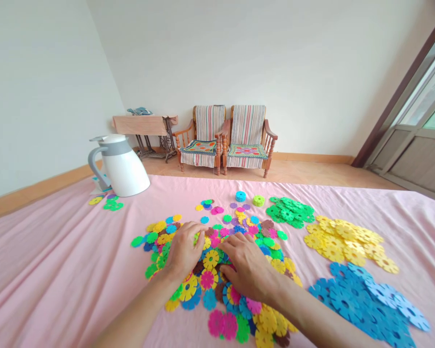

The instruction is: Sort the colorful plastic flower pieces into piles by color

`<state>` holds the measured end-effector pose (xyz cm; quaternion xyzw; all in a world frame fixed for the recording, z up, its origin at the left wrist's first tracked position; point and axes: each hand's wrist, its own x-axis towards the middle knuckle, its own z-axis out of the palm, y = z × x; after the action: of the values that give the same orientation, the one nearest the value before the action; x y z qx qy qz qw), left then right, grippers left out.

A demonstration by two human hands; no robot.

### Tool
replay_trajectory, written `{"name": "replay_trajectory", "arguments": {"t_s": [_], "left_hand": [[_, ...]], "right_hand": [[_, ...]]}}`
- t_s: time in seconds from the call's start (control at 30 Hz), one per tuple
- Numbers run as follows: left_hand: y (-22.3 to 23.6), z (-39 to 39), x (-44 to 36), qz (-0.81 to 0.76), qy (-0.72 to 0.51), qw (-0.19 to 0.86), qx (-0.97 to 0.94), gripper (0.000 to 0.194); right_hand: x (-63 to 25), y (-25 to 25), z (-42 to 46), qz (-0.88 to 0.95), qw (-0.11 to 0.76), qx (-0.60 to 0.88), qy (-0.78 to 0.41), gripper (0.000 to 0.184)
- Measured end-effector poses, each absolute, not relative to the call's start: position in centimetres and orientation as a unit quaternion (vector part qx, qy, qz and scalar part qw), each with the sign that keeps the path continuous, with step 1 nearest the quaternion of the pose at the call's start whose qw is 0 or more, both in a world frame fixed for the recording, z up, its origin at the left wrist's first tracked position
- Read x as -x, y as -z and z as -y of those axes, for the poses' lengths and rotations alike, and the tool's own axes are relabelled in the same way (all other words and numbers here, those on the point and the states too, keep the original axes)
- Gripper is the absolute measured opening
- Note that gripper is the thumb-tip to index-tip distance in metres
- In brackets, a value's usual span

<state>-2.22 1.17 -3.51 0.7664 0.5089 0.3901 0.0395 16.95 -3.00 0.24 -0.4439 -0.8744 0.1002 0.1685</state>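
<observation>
A mixed pile of colourful plastic snowflake discs (211, 259) spreads in front of me, with notched rims and holes in the middle. At the pile's left part, my left hand (184, 247) is closed, and a yellow-green snowflake disc (196, 238) shows between its thumb and fingers. Over the middle of the pile, my right hand (248, 263) reaches with fingers bent and thumb apart from them. Its fingertips are at the discs, and I see nothing gripped there. A blue stack of discs (240, 196) and a lime green stack (258, 200) stand beyond the pile.
To the right lie sorted heaps: green discs (290, 211), yellow discs (348, 240) and large blue discs (358, 302). A white jug (126, 169) stands back left on the pink cloth (76, 251), with a few discs by it. Two wooden chairs (248, 123) are beyond.
</observation>
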Motion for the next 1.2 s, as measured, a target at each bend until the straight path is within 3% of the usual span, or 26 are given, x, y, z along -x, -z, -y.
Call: {"name": "replay_trajectory", "arguments": {"t_s": [0.2,0.37,0.57,0.77,0.97,1.2], "left_hand": [[3.2,-1.1,2.0,-0.503,-0.392,0.043,-0.769,0.020],[3.1,-1.0,1.9,-0.501,-0.390,0.048,-0.771,0.020],[3.1,-0.9,1.9,-0.496,-0.384,0.066,-0.776,0.021],[2.6,-0.3,1.3,-0.464,-0.336,0.087,-0.815,0.024],[2.1,0.3,1.1,-0.444,-0.291,0.092,-0.842,0.029],[3.3,-0.4,1.3,-0.444,-0.296,0.075,-0.842,0.022]], "right_hand": [[-16.7,0.5,2.2,0.870,0.168,0.458,-0.073,0.007],[-17.5,1.1,1.6,0.857,0.220,0.461,-0.061,0.025],[-21.3,-0.6,2.7,0.806,0.308,0.491,-0.121,0.021],[-29.4,-1.5,5.9,0.756,0.247,0.563,-0.223,0.022],[-37.4,1.9,8.8,0.729,0.224,0.597,-0.248,0.019],[-36.1,1.6,8.6,0.704,0.251,0.632,-0.207,0.022]]}}
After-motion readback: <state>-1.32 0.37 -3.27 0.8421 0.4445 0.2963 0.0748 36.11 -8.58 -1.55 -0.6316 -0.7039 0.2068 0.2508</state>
